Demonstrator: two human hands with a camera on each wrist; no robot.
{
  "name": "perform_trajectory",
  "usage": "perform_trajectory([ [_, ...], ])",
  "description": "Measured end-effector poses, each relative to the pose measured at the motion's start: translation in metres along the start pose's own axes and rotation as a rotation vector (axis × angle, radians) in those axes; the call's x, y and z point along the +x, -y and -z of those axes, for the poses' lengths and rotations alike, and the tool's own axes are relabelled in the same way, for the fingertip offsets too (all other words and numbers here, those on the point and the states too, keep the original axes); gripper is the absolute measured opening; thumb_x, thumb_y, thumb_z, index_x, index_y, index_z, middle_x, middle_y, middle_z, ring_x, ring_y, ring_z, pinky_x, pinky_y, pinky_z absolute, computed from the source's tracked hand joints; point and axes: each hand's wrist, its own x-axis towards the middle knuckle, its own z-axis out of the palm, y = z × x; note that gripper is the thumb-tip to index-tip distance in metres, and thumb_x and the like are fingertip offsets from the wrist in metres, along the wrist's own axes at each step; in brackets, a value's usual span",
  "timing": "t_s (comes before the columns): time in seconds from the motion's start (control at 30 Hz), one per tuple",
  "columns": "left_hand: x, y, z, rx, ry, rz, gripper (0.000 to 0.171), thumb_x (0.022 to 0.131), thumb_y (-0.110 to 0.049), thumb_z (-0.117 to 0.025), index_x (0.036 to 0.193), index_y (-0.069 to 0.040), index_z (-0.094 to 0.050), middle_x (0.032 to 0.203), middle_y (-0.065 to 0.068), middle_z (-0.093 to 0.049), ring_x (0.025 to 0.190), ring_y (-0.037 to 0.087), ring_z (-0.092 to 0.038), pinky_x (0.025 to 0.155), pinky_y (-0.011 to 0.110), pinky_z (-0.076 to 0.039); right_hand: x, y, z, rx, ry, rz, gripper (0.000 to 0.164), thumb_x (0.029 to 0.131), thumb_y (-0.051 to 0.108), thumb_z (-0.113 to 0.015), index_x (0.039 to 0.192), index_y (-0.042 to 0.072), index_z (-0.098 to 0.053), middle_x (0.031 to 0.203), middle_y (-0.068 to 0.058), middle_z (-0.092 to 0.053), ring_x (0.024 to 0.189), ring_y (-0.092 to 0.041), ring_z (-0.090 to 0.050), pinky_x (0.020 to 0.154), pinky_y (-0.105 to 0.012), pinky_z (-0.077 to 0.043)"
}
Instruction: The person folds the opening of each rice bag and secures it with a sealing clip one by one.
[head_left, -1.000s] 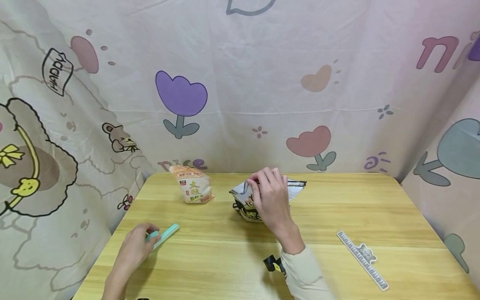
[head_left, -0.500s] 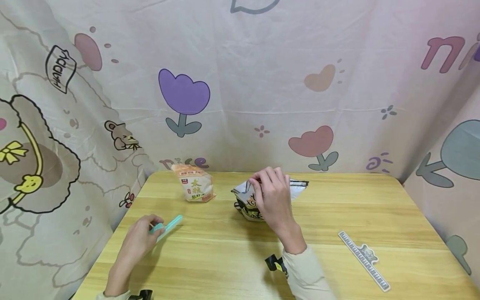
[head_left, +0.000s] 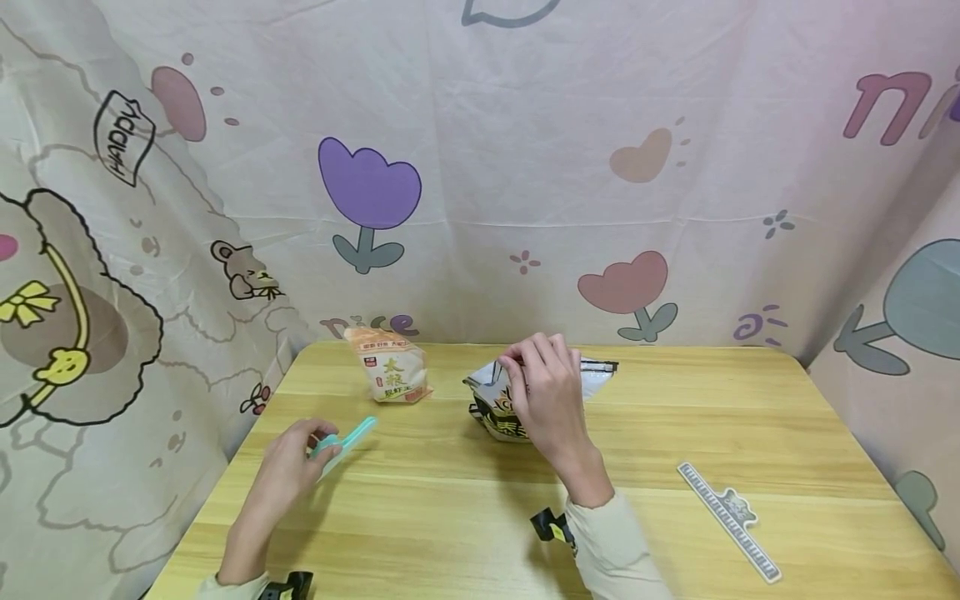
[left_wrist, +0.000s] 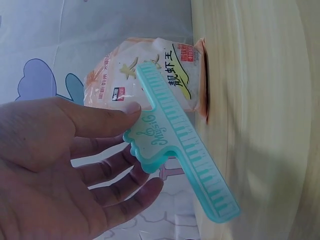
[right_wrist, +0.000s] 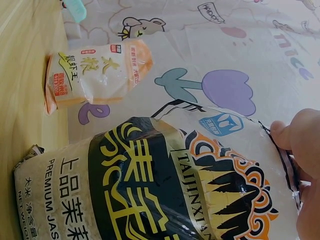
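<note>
My left hand (head_left: 288, 467) pinches a teal clip (left_wrist: 180, 145) by its scalloped handle, between thumb and fingers. The clip has a long piano-key bar and the word "Music" on it, and it is held up over the left side of the table. My right hand (head_left: 551, 396) grips the top edge of a rice bag (right_wrist: 135, 185), with the thumb on the near side of the folded rim. That bag stands upright, white with a dark panel and yellow lettering; in the head view the hand covers part of it.
A smaller white and orange rice bag (head_left: 393, 371) stands at the back left of the wooden table (head_left: 420, 533). A grey piano-key clip (head_left: 727, 517) lies flat at the right. A printed curtain (head_left: 480, 167) hangs behind the table and along both sides.
My left hand has lifted the teal clip and carried it forward and slightly right. The right hand keeps its hold on the rice bag, which stays in place.
</note>
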Motion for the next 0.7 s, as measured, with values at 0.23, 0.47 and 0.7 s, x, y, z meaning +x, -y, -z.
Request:
perform_trajectory([
  [0.23,0.004,-0.002,-0.001,-0.010,-0.039,-0.013,0.019,0.083,-0.008,-0.071,0.101,-0.005,-0.064,0.091,0.007,-0.063,0.083,0.024,-0.059,0.067,0.036,-0.046,-0.001,0.000,-0.001,0.006,-0.001,-0.001,0.011,0.093,0.020,-0.060,0.089,0.011,-0.064,0.086,0.003,-0.056,0.082,-0.018,-0.044,0.071,-0.035,-0.028],
  [0.47,0.007,-0.007,-0.003,-0.021,-0.059,-0.034,0.019,0.083,-0.008,-0.072,0.100,-0.006,-0.065,0.091,0.007,-0.062,0.083,0.024,-0.059,0.068,0.039,-0.047,0.000,-0.001,-0.002,-0.001,-0.009,0.006,0.006,0.091,0.016,-0.063,0.088,0.011,-0.064,0.085,0.003,-0.056,0.081,-0.018,-0.044,0.071,-0.035,-0.028],
  [0.7,0.010,-0.010,-0.005,-0.036,-0.061,-0.050,0.019,0.083,-0.007,-0.072,0.100,-0.004,-0.064,0.091,0.009,-0.063,0.084,0.025,-0.059,0.073,0.042,-0.047,0.000,-0.001,-0.002,0.004,-0.005,0.008,0.016,0.095,0.024,-0.058,0.088,0.011,-0.064,0.085,0.003,-0.056,0.082,-0.019,-0.044,0.071,-0.035,-0.028],
])
